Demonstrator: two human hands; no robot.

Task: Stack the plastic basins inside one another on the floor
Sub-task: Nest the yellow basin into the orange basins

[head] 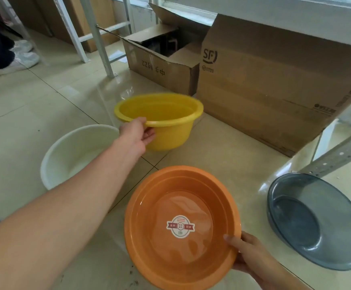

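Observation:
A yellow basin (pixel 166 114) is in the middle of the view, its rim pinched by my left hand (pixel 138 132) at the near side; it looks slightly blurred and lifted off the tiles. Closer to me lies a wide orange basin (pixel 160 206) with a round sticker inside. My right hand (pixel 245 254) grips its rim at the lower right, thumb inside. A white basin (pixel 65 155) sits on the floor to the left, partly hidden by my left forearm. A translucent grey-blue basin (pixel 316 222) rests at the right.
Two cardboard boxes (pixel 264 86) stand just behind the yellow basin, one open. White metal shelf legs (pixel 103 49) rise at the back and a grey perforated rail (pixel 333 158) crosses at the right. Another person's legs and white shoes (pixel 13 59) are at the far left.

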